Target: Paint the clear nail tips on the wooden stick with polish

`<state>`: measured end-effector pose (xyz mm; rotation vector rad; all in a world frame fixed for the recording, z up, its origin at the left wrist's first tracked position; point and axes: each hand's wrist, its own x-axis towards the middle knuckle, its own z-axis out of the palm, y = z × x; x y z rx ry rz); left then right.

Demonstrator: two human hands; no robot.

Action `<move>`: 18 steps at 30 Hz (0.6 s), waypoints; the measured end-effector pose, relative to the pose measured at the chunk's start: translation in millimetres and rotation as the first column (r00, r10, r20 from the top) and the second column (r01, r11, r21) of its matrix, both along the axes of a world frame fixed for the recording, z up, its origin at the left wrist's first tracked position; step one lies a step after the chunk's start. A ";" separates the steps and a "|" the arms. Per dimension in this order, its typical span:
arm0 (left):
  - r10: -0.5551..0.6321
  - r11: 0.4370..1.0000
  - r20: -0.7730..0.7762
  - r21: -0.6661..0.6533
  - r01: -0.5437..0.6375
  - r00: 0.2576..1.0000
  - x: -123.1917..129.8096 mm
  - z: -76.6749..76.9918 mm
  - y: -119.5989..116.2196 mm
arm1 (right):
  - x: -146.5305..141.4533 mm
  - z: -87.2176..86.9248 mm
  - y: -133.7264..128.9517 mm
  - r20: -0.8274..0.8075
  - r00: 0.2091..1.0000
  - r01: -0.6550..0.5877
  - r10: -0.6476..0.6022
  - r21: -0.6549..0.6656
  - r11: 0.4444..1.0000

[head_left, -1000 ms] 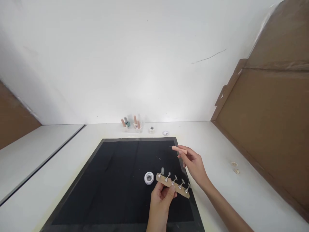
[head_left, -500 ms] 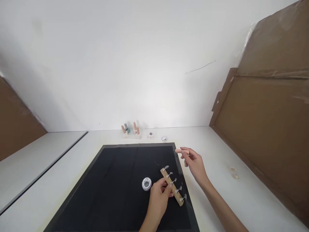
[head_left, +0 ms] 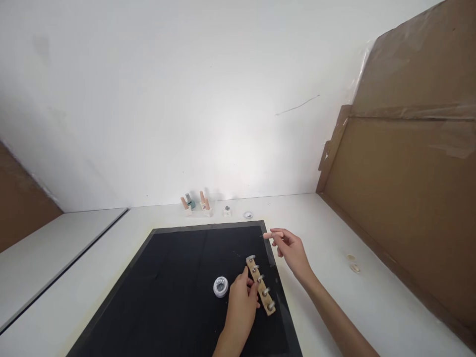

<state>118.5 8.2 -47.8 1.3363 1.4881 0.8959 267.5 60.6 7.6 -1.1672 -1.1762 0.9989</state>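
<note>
Left grip (head_left: 241, 300), fingers partly bent, touches the near side of a wooden strip (head_left: 262, 286); I cannot tell whether it pinches the strip or only rests there. Right grip (head_left: 292, 248) is closed in a pinch on a peach-handled tool (head_left: 273, 235), its thin tip pointing left, beyond the strip. Five small stands carry nail tips (head_left: 271, 306) along the strip, just right of the left grip. If that grip is only light, a push on one tip could turn the strip or knock the tip loose. An open jar (head_left: 220, 287) sits just left of the same grip on the black mat (head_left: 174, 282); a careless knuckle or wrist could tip it.
</note>
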 end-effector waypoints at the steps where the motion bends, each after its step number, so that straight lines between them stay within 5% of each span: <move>1: 0.007 1.000 -0.026 0.006 -0.006 1.000 0.7 0.3 -0.8 | -0.3 0.1 -0.1 -0.003 1.000 -0.001 0.001 -0.001 1.000; 13: 0.074 0.994 -0.288 0.104 -0.045 0.955 -5.6 9.9 -25.3 | 2.9 4.2 -1.1 -0.031 1.000 -0.002 0.002 -0.005 1.000; 18: -0.031 0.997 -0.468 0.051 0.062 0.883 -3.8 10.7 -53.9 | 4.0 7.0 -2.1 -0.042 0.999 0.004 -0.004 -0.004 1.000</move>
